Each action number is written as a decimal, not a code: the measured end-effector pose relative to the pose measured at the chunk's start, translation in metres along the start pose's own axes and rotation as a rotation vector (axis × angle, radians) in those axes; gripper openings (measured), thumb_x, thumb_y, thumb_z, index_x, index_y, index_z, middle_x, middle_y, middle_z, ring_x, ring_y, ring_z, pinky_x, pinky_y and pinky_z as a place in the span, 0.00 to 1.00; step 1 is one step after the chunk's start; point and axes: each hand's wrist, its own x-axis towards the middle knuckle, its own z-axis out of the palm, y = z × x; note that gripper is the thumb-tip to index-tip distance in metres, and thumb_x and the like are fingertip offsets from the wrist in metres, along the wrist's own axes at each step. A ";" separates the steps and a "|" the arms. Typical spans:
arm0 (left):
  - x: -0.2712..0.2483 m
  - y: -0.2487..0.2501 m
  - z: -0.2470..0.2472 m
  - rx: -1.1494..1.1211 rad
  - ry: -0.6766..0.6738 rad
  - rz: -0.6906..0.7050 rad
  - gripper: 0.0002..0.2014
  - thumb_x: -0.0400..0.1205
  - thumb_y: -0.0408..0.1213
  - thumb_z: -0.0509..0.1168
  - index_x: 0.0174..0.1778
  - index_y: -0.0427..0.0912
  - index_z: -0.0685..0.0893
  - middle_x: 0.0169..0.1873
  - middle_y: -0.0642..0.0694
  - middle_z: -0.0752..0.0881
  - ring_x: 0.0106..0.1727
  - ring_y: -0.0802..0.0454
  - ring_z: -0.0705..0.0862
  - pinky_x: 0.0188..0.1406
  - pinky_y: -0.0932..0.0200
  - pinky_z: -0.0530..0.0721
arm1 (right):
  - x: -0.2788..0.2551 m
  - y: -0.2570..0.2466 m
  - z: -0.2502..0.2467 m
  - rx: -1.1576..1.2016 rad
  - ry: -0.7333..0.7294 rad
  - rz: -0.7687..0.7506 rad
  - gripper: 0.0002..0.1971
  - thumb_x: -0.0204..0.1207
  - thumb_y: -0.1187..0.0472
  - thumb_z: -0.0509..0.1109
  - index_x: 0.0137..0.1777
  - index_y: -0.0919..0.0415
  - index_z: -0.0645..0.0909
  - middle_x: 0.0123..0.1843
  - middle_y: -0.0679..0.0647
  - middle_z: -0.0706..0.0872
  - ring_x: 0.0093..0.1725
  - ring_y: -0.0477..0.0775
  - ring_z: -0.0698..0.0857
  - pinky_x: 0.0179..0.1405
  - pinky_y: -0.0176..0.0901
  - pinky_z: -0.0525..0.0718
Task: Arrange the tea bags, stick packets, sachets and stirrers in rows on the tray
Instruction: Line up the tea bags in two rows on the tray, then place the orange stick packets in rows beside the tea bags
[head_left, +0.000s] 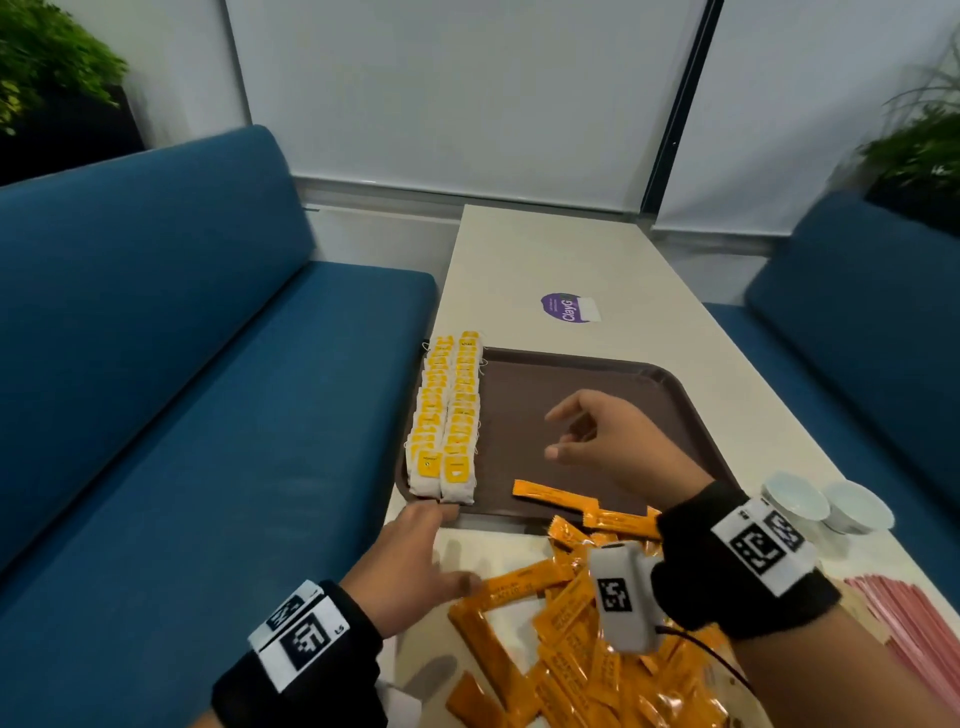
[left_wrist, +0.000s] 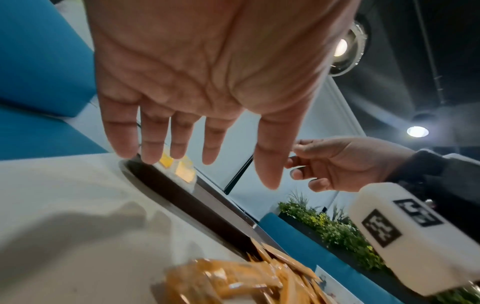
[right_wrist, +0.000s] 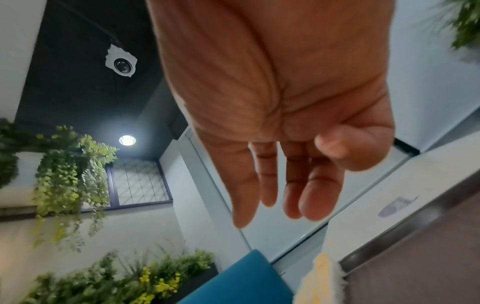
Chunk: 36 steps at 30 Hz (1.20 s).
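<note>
The brown tray (head_left: 670, 387) lies mid-table. Two rows of yellow-tagged tea bags (head_left: 449, 410) run along its left edge. One orange stick packet (head_left: 556, 496) lies on the tray near the front rim. A loose pile of orange stick packets (head_left: 587, 639) sits on the table in front of the tray. My left hand (head_left: 421, 545) lies flat with straight fingers; its fingertips reach the tray's front left corner and its thumb touches a packet. My right hand (head_left: 571, 436) hovers over the tray, fingers relaxed, holding nothing. The wrist views show both palms, left hand (left_wrist: 207, 144) and right hand (right_wrist: 285, 195), empty.
Pink stirrers or sachets (head_left: 909, 639) lie at the table's right front. Two white cups (head_left: 821, 504) stand right of the tray. A purple sticker (head_left: 569, 307) marks the table beyond the tray. Blue sofas (head_left: 182, 364) flank the table on both sides.
</note>
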 end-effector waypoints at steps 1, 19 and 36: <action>-0.003 0.005 0.004 0.032 -0.029 0.021 0.38 0.74 0.51 0.72 0.78 0.52 0.62 0.76 0.55 0.64 0.76 0.58 0.64 0.72 0.64 0.66 | -0.003 0.009 -0.008 -0.038 0.000 0.014 0.14 0.70 0.62 0.77 0.51 0.49 0.78 0.43 0.48 0.82 0.41 0.42 0.80 0.38 0.31 0.78; -0.048 0.043 0.047 0.182 -0.077 -0.143 0.51 0.64 0.46 0.79 0.79 0.58 0.55 0.75 0.60 0.61 0.74 0.57 0.64 0.69 0.63 0.69 | 0.151 0.139 0.086 -0.858 -0.447 0.118 0.35 0.63 0.39 0.78 0.64 0.61 0.80 0.60 0.57 0.84 0.56 0.66 0.84 0.55 0.59 0.85; -0.029 0.052 0.070 0.623 -0.127 -0.113 0.58 0.67 0.47 0.77 0.82 0.51 0.41 0.83 0.46 0.46 0.82 0.46 0.52 0.79 0.48 0.61 | -0.021 0.024 -0.030 -0.366 -0.283 -0.246 0.11 0.69 0.61 0.78 0.49 0.55 0.80 0.40 0.41 0.76 0.42 0.44 0.76 0.38 0.35 0.74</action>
